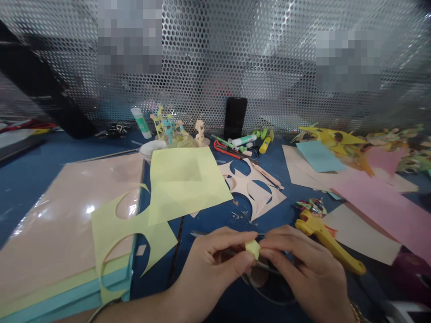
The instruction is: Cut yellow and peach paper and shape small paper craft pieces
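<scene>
Between my two hands is a small piece of folded yellow paper (252,248). My left hand (218,255) pinches it between thumb and forefinger from the left. From the right, the closed fingertips of my right hand (303,264) grip its edge. Scissors (269,291) with dark handles lie on the table beneath my hands, partly hidden by them. To the left is a yellow sheet with round cut-outs (153,229), and above it a whole yellow sheet (188,179). A pale pink sheet with round cut-outs (244,181) lies just beyond my hands.
A yellow tool (332,244) and pink paper (387,211) lie right. Small paper figures (170,128), a white bowl (151,149), glue sticks (140,122) and a phone (235,117) stand along the perforated metal screen (202,67). A plastic sleeve of paper (77,211) lies left.
</scene>
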{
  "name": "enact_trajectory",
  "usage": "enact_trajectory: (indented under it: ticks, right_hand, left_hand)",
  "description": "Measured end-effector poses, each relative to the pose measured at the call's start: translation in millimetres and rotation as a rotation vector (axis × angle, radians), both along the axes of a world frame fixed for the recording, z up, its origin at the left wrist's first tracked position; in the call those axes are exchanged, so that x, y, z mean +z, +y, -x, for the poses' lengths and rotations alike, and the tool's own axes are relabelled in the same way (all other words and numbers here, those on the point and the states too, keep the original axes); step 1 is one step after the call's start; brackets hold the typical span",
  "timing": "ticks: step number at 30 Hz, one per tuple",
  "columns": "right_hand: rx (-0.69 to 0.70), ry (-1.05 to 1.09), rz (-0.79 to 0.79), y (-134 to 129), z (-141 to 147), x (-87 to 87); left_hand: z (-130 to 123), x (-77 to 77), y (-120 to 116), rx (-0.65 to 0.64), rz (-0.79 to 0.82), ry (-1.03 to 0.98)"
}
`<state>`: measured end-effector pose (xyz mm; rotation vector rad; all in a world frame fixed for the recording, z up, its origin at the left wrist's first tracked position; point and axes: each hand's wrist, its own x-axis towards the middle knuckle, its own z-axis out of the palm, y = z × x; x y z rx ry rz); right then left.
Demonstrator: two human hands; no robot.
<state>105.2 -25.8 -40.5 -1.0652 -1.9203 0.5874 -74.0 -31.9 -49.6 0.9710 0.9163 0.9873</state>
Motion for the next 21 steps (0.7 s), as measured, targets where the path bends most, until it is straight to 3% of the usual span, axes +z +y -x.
enact_trajectory:
  ticks: [14, 21]
  right_hand:
    - [0.011, -0.032, -0.119, -3.5, -1.7, -1.5]
    - [-0.003, 0.086, 0.047, -2.8, 1.4, -2.5]
  left_hand:
    - [-0.4, 0.1, -1.3, -0.025, 0.011, -0.057]
    - [0.9, -2.2, -2.1, -0.029, -0.019, -0.047]
